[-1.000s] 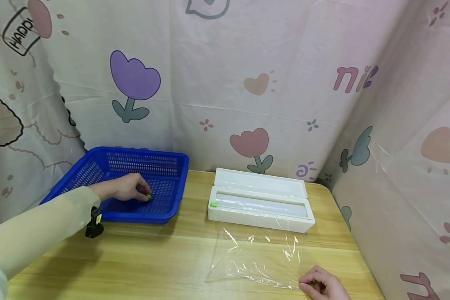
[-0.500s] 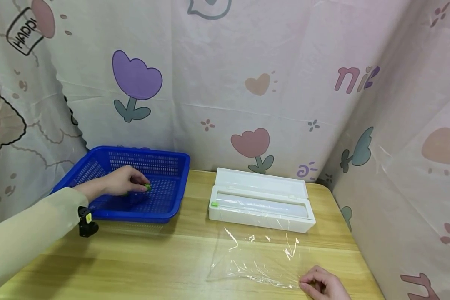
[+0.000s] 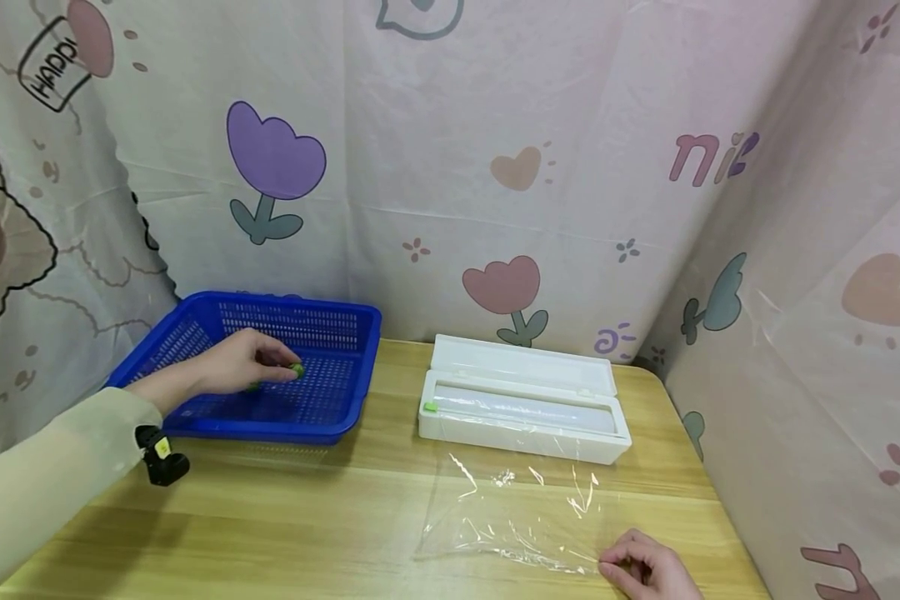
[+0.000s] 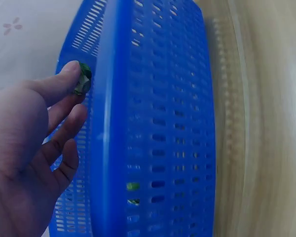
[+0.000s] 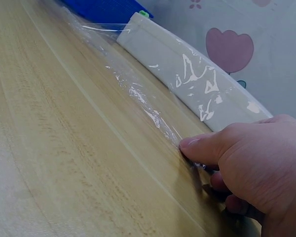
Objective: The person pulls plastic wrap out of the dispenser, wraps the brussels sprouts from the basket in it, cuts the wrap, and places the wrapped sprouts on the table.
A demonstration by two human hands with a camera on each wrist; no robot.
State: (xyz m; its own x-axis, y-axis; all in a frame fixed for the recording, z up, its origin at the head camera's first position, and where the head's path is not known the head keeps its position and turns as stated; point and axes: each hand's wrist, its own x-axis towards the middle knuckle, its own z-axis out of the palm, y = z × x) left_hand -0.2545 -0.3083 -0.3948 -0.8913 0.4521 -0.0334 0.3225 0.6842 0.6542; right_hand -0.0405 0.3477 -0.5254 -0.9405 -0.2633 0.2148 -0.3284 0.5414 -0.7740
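Over the blue plastic basket [image 3: 356,392], my left hand [image 3: 236,362] pinches a small dark and pale green piece [image 4: 84,79] between thumb and fingertip. Its exact kind is too small to tell. More green [image 4: 133,186] shows through the basket's slots in the left wrist view, below the hand. At the lower right, my right hand [image 3: 648,567] pinches the corner of a clear sheet of cling film [image 3: 510,517] near the tabletop. The film stretches from a white cling film dispenser [image 3: 525,437], whose lid stands raised.
A light green slider [image 3: 430,407] sits at the left end of the dispenser. The wooden table [image 3: 307,517] ends in a rounded edge on the right. Printed cloth [image 3: 420,167] hangs behind and along the sides.
My left hand has risen from the basket's floor with the green piece and shifted slightly left. The right hand and the film have stayed in place.
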